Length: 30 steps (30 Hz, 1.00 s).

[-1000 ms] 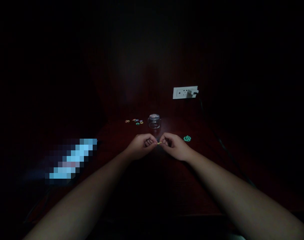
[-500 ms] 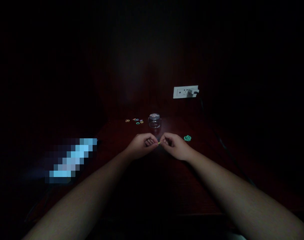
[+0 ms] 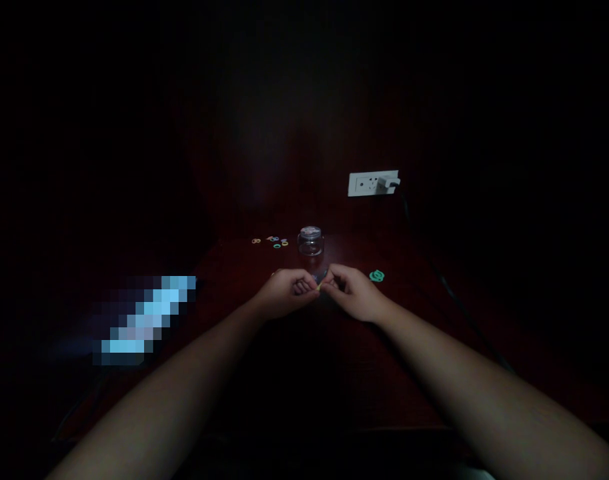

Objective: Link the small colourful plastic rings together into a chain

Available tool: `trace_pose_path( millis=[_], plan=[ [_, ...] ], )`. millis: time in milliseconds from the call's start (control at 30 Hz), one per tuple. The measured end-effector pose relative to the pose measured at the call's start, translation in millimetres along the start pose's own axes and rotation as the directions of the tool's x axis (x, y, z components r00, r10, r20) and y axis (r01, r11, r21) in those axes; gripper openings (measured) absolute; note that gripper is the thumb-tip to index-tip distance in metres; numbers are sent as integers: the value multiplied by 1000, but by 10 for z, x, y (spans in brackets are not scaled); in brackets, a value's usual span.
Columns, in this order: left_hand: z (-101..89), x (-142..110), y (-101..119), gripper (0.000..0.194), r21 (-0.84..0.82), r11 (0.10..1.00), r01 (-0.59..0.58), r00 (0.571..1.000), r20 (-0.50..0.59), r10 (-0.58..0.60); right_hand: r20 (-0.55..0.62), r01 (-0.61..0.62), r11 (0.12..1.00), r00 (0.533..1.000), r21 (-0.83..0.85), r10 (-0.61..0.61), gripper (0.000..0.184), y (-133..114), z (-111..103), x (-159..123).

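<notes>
My left hand (image 3: 288, 294) and my right hand (image 3: 351, 291) meet over the dark red table, fingertips almost touching. Both are closed in a pinch on a small yellow elastic hair tie (image 3: 319, 287), which is mostly hidden by the fingers. Just beyond the hands stands a clear lidded jar (image 3: 311, 243). To the right of my right hand lies a small heap of green hair ties (image 3: 377, 276). Several coloured hair ties (image 3: 277, 246) are scattered left of the jar. Partly hidden behind my fingers are more small coloured bits, too dim to make out.
A lit, pixelated screen (image 3: 147, 320) is at the left. On the back wall is a white socket panel (image 3: 364, 184) with a plug (image 3: 389, 182) in it. A dark cable (image 3: 457, 299) runs along the right side of the table. The surroundings are very dark.
My fingertips have shifted slightly around the yellow hair tie and sit a little closer together. The view has moved very slightly; the jar and the scattered hair ties stay in place.
</notes>
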State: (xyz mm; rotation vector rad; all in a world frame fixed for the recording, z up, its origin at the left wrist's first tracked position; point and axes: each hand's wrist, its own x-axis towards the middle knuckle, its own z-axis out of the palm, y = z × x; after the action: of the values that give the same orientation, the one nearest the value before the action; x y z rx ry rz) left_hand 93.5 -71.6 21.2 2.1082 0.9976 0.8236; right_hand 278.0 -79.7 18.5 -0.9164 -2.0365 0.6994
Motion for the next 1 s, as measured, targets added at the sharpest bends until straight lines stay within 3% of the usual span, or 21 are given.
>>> trace_pose_path(
  millis=[200,567,1000],
  plan=[
    [-4,1,19,21,-37,999,9,1000,-2,-9,-26,-3,1000,1000,-3,3,10,8,-2,10],
    [-5,16,-11,20,-10,1000,-25,994,-108,24,68,-32,991,997,131,23,14,33,32,-10],
    [1,10,6,22,0,999,-39,996,-79,39,51,-16,997,999,74,12,16,23,15,-1]
  ],
)
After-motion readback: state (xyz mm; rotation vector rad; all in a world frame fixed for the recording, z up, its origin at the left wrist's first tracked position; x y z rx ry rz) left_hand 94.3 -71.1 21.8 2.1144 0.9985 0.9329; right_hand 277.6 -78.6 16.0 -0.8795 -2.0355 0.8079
